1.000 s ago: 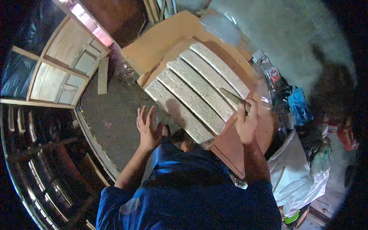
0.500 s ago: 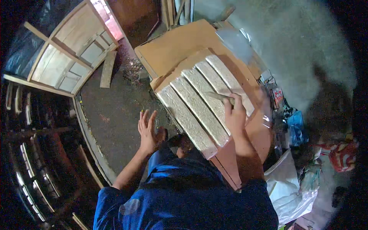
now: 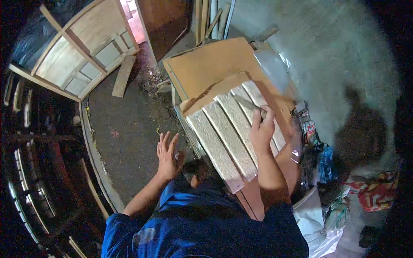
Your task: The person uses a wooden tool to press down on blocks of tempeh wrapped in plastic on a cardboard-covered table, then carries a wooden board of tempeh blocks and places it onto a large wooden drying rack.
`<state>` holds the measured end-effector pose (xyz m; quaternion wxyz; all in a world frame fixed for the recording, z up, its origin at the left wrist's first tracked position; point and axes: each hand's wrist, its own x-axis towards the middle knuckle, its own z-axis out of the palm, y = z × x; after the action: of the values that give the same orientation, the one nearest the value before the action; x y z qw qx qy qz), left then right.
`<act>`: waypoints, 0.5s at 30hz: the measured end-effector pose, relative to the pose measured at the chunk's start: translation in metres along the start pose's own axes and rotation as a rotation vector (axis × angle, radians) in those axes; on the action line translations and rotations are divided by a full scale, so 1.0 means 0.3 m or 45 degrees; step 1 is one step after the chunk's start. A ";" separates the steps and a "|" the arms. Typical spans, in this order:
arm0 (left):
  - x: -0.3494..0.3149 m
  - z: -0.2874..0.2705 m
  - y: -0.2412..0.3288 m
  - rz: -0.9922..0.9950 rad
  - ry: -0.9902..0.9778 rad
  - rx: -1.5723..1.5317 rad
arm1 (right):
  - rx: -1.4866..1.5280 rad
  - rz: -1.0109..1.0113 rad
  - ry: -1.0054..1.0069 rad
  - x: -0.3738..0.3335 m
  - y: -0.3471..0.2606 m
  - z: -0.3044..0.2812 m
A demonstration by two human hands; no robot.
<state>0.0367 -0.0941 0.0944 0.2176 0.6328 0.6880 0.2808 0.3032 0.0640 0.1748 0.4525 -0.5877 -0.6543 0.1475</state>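
Note:
Several long, pale, knobbly bars (image 3: 215, 148) lie side by side on a sheet of brown cardboard, with narrow dark gaps between them. Their surfaces shine a little, like plastic film. My right hand (image 3: 263, 129) is closed around a thin, tapered, knife-like tool (image 3: 247, 104), whose exact kind I cannot make out. Its tip points far and left, over the far end of the bars right of the middle. My left hand (image 3: 168, 157) hangs left of the bars above the dark floor, fingers spread and holding nothing.
The cardboard (image 3: 211, 60) covers a low surface, with clear plastic (image 3: 273, 64) on its far right edge. Bags and packets (image 3: 328, 165) lie on the right, a white sack (image 3: 307, 215) nearer me. A wooden frame panel (image 3: 81, 51) and dark racks (image 3: 30, 172) stand left.
The view has shifted, so the bars sit lower in the picture. My right hand has carried the tool toward the bars' far ends. The left hand stays open beside them.

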 end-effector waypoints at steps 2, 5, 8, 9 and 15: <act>0.013 -0.008 0.000 -0.014 0.003 -0.028 | -0.111 -0.014 -0.102 0.032 -0.009 0.031; 0.012 -0.006 -0.028 -0.010 -0.003 -0.022 | -0.033 -0.002 -0.123 0.046 -0.007 0.061; 0.025 -0.012 -0.036 -0.006 0.005 -0.021 | -0.188 -0.059 -0.154 0.055 0.034 0.049; 0.023 -0.016 -0.042 0.001 0.006 -0.013 | -0.230 0.002 -0.267 0.061 0.034 0.039; 0.032 -0.022 -0.041 -0.001 0.011 -0.012 | -0.323 0.122 -0.013 0.103 0.114 -0.048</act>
<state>0.0220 -0.0858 0.0918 0.2177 0.6302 0.6880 0.2865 0.3392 0.0962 0.1708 0.3636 -0.6699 -0.6413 0.0880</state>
